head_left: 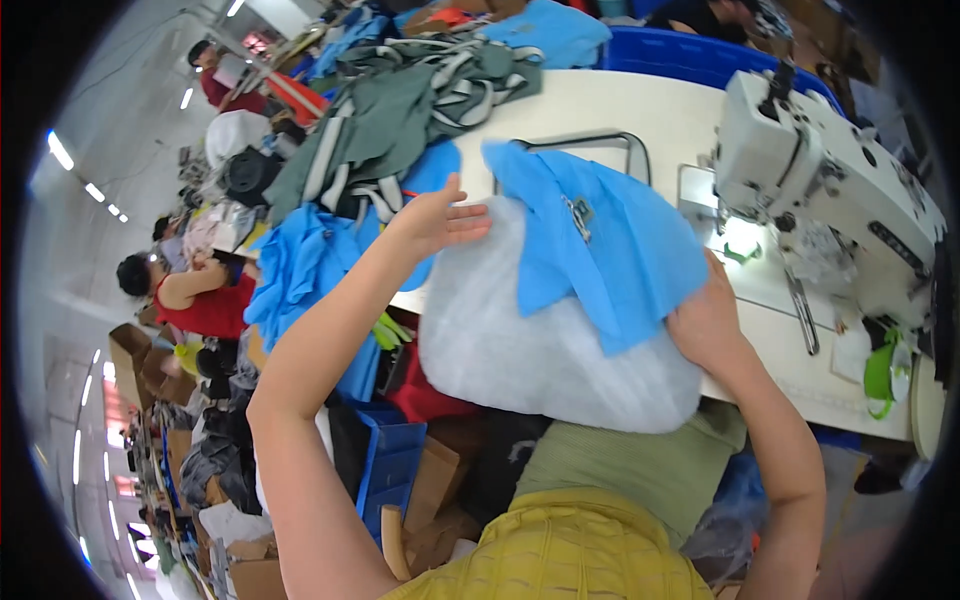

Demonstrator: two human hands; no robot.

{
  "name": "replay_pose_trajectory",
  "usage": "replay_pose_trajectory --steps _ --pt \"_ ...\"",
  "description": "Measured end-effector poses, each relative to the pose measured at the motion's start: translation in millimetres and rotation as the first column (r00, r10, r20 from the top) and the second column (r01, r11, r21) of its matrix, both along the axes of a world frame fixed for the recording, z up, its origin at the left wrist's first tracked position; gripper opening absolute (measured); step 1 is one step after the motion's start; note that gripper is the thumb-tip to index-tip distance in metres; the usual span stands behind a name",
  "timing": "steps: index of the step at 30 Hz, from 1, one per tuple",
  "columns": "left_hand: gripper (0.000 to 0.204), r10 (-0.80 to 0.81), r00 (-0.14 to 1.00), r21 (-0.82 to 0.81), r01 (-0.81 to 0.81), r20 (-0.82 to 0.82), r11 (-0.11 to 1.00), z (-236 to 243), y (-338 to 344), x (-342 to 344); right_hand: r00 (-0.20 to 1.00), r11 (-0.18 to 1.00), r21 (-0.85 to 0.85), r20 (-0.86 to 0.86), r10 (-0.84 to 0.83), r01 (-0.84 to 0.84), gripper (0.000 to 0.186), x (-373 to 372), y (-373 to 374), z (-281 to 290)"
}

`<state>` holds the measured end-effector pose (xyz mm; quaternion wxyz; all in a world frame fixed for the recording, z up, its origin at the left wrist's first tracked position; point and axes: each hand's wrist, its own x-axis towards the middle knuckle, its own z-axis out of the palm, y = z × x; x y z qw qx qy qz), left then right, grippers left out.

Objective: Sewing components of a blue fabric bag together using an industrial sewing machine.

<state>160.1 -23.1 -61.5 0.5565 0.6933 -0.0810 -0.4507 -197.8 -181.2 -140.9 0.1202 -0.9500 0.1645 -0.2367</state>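
Past the pale table [670,105], white fabric [490,350] overhangs, so could slide off; open left hand [445,218], right hand [710,318] at blue cloth [625,245], grip unclear

"Where was your left hand [442,220]?"
"Spread flat by the white sheet [475,330]."
"And your right hand [708,315]?"
"At the right edge of the blue cloth [610,245], which overlapped that sheet."
"Beyond?"
"A sewing machine [825,185] stood on your tabletop [570,100]."

Bright ceiling tubes [60,150], white glare under sewing machine [835,185], slight blur on right hand [708,318], black fisheye rim.
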Motion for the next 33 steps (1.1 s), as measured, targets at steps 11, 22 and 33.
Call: replay_pose_trajectory --steps 11,22,33 --pt "0.072 -0.287 0.662 0.185 0.223 0.692 0.957 -28 -20 -75 0.999 0.999 0.009 0.019 -0.037 0.037 0.031 -1 9 0" --pt "0.04 -0.186 0.833 0.101 0.156 0.522 0.983 -38 -75 -96 0.999 1.0 -0.013 -0.033 -0.028 0.027 0.032 -3 8 2" --pt "0.032 0.1 0.979 -0.292 -0.044 0.176 0.955 54 -58 -85 0.999 0.998 0.03 -0.016 -0.049 0.049 0.033 -2 7 2"
